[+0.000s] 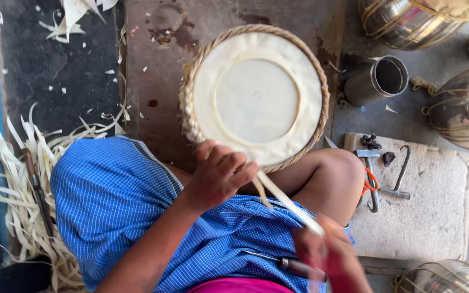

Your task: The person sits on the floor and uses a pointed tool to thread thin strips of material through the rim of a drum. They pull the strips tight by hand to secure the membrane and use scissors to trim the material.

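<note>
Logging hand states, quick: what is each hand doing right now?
Left hand: closed on the basket rim.
Right hand: blurred, closed on the pale strip.

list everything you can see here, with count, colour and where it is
round drum: one, cream skin with woven tan rim, centre, on the knee
strip: one, pale, running from the drum rim to the right hand
metal cup: one, grey, upper right
metal pots: several, shiny with cord wrapping, right edge
stone slab: one, pale, right, with a hammer and hook
pale strips: a heap, left floor
blue cloth: one, checked, over the lap
left hand: at the drum's lower rim
right hand: blurred, gripping the strip
</note>
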{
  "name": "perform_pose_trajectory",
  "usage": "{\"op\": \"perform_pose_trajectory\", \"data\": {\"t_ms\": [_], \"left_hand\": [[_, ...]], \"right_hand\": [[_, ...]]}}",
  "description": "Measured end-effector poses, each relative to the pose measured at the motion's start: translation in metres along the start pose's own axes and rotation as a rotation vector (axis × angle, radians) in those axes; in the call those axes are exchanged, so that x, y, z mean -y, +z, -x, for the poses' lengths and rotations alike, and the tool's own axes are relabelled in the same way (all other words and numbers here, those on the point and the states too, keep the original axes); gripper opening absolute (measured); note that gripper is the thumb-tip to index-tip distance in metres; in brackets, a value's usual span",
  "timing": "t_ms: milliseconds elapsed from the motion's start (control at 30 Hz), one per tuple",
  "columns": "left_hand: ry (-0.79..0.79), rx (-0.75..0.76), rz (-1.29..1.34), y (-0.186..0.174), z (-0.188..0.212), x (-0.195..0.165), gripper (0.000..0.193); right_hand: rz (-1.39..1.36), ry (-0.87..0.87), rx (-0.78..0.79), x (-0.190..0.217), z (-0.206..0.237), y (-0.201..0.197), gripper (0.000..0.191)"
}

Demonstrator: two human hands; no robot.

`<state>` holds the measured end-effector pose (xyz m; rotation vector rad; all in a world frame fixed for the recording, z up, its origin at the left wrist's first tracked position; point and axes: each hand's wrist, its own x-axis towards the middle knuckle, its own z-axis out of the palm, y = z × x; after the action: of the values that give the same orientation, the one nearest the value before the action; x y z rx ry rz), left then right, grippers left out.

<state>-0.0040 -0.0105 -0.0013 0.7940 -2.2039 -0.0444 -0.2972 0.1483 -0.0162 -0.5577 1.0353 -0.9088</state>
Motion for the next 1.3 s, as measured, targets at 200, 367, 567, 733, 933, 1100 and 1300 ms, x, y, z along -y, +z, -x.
{"op": "perform_pose_trajectory", "data": {"t_ms": [200, 367, 567, 733, 933, 1100, 1300], "left_hand": [[0.019, -0.064, -0.021, 0.008, -0.044, 0.050, 0.019], [-0.129, -0.129, 0.122, 0.004, -0.096, 0.101, 0.022], [-0.432, -0.213, 0.136, 0.021, -0.141, 0.120, 0.028], [-0.473, -0.195, 0.174, 0.026, -0.145, 0.134, 0.032], [-0.398, -0.196, 0.228, 0.023, -0.139, 0.134, 0.031], [-0.302, -0.233, 0.163, 0.021, -0.139, 0.129, 0.034], [-0.269, -0.186, 0.060, 0.024, -0.140, 0.117, 0.068]], "right_hand": [[1.398, -0.453, 0.134, -0.061, 0.030, -0.059, 0.019], [1.251, -0.167, 0.174, -0.083, 0.030, -0.071, 0.028], [0.895, 0.042, -0.115, 0.054, 0.001, -0.031, 0.059], [1.337, -0.862, -0.244, 0.124, -0.088, 0.061, 0.045], [1.369, -0.661, -0.465, 0.155, -0.124, 0.111, 0.048], [1.377, -0.578, -0.501, 0.155, -0.127, 0.123, 0.050], [1.377, -0.700, -0.392, 0.158, -0.113, 0.130, 0.049]]}}
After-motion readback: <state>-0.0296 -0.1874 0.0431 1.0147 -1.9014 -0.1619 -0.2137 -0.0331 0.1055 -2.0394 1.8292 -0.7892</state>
